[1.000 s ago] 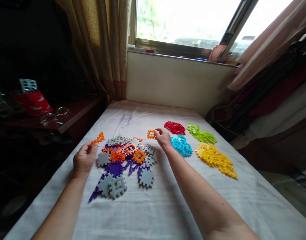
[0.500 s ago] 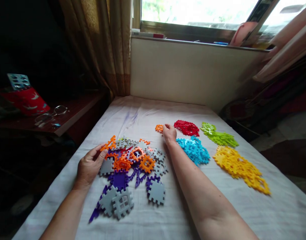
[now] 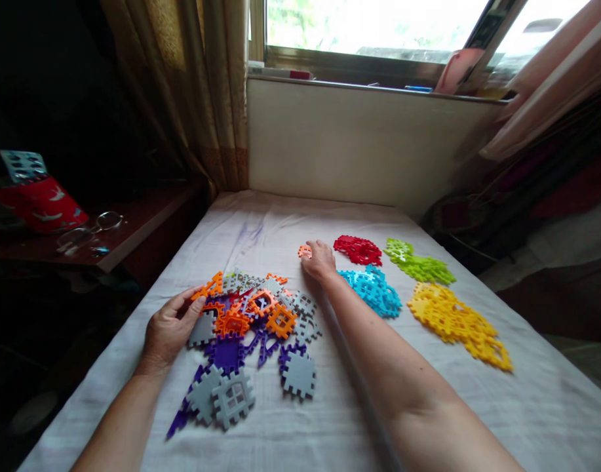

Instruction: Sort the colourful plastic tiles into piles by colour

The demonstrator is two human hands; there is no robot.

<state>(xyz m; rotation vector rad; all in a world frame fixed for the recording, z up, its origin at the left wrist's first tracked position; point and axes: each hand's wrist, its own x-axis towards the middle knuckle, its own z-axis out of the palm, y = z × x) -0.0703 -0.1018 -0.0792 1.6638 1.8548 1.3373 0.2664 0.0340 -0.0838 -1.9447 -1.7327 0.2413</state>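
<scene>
Triangle (image 3: 213,284), toothed orange plastic: left hand (image 3: 165,329) pinching | orange openwork piece (image 3: 304,251): right hand (image 3: 320,261) touching, grip unclear

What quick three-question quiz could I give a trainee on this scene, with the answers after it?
1. Multiple choice: what colour is the piece at the left hand's fingertips? A) purple B) orange C) yellow
2. True or false: the red pile is nearer the window than the yellow pile.
3. Where do the glasses lie?

Key:
1. B, orange.
2. True.
3. On the brown table.
</scene>
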